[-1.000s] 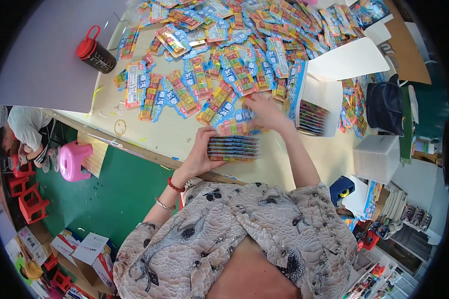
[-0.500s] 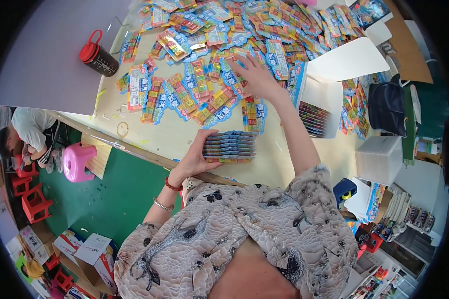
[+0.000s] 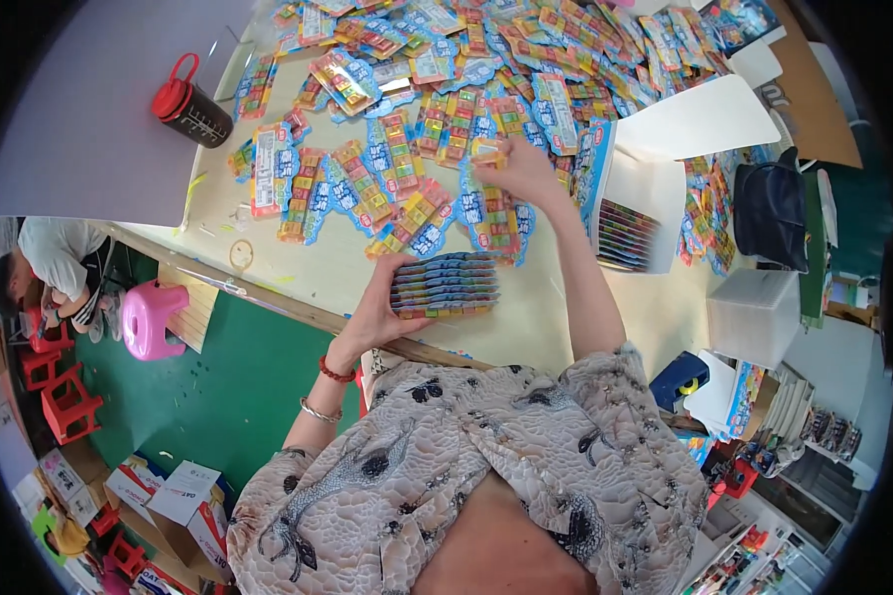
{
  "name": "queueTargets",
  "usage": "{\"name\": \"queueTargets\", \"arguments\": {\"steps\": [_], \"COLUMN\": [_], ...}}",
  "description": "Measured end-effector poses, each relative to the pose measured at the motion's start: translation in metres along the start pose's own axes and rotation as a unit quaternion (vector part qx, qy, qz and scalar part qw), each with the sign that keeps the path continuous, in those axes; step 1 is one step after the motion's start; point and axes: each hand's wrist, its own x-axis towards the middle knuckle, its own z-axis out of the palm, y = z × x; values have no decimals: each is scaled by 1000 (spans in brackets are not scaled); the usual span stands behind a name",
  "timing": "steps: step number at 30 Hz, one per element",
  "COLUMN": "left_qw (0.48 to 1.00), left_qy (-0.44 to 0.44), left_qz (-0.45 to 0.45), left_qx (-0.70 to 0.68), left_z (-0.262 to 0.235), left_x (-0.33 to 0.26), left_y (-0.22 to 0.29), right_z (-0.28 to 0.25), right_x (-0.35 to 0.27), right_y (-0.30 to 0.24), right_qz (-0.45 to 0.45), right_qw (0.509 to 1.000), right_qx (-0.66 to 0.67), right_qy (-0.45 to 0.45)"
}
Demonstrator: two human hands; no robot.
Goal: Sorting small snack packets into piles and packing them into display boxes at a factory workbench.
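gathering packs: your left hand (image 3: 379,309) grips the stack of blister packs (image 3: 445,285); your right hand (image 3: 522,171) pinches one pack (image 3: 485,151) off the table (image 3: 605,297); next, lay it squarely on top.

Right hand (image 3: 524,171): moved from just beyond the stack, a second ago, outward over the scattered packs, then slightly back; now raised above the desk (image 3: 298,268) with one small pack (image 3: 486,151) pinched in its grip. Half a second ago it lay flat, fingers spread on the loose packs, nothing lifted.
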Motion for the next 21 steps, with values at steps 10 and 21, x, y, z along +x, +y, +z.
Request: {"name": "queueTargets", "arguments": {"steps": [10, 21], "left_qw": [998, 996], "left_qy": [-57, -57], "left_qz": [38, 43], "left_qx": [-13, 48], "left_z": [2, -8], "left_x": [-3, 0], "left_y": [-6, -7], "right_z": [4, -4], "right_x": [-114, -125], "right_y": [31, 36], "right_qz": [-47, -111], "right_qw": [868, 982], "right_qx": [492, -8], "right_qy": [50, -154]}}
